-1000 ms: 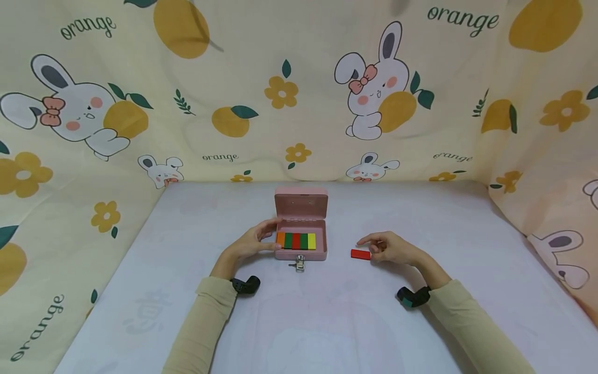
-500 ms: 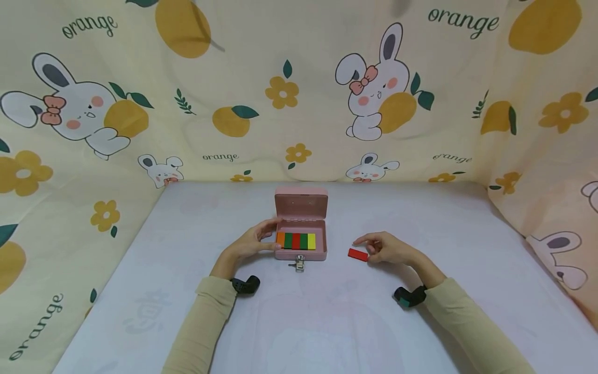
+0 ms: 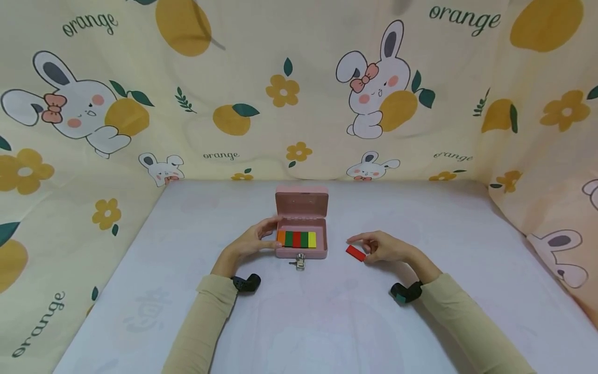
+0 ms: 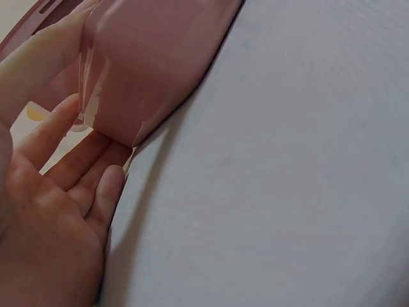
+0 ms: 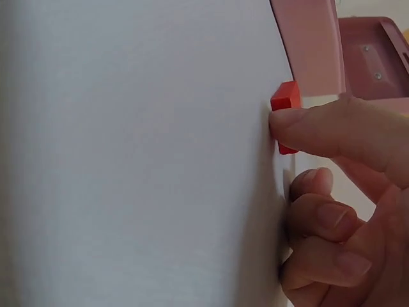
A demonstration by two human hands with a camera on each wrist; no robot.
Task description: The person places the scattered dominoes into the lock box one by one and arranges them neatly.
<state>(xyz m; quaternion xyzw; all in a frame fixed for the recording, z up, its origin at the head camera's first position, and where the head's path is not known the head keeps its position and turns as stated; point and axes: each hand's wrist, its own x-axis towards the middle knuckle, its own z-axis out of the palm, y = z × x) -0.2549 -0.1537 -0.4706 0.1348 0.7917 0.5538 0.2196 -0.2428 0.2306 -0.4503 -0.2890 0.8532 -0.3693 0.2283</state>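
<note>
A small pink metal box (image 3: 315, 254) stands on the table with its lid (image 3: 301, 203) raised. Inside it lies a row of coloured blocks (image 3: 297, 239): orange, green, red and yellow. My left hand (image 3: 251, 241) grips the box's left side, the thumb over its rim and the fingers along the outer wall (image 4: 137, 77). To the right of the box, my right hand (image 3: 386, 246) holds a loose red block (image 3: 355, 253) between thumb and index finger. In the right wrist view the thumb presses on the red block (image 5: 287, 96), while the other fingers are curled beneath.
A metal latch with a key (image 3: 300, 262) hangs at the box's front. The table (image 3: 299, 317) has a white cover. Behind and at both sides hangs a cloth (image 3: 317, 119) printed with rabbits and oranges. A black wrist camera (image 3: 405, 293) sits on the right wrist.
My right hand has moved slightly left towards the box, and the red block has slid and turned with it from level to slanted. The left hand and the box stay put.
</note>
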